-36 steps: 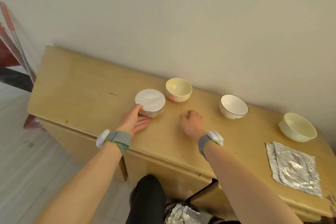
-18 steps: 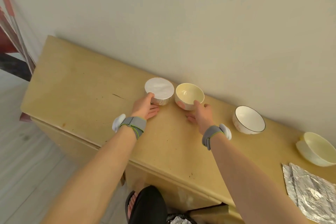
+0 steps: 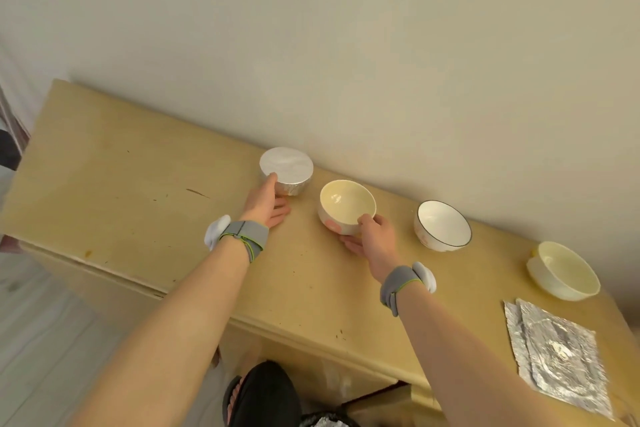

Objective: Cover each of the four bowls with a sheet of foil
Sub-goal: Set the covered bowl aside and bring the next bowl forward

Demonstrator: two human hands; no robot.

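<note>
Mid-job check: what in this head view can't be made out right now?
- Head view, foil sheets: they overlap, so the count is unclear.
- Head view, covered bowl: its own body hides the foil's far edge.
- Head view, cream bowl: the right hand hides its base; lifted or resting, unclear.
- Head view, crumpled foil: cut off by the bottom edge.

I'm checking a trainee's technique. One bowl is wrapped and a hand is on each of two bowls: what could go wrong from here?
The right hand pinches the cream bowl, thumb over its rim; the bowl might slip or knock the foil-covered bowl close beside it. The left hand has its thumb on that bowl's foil edge and could loosen the wrap.
</note>
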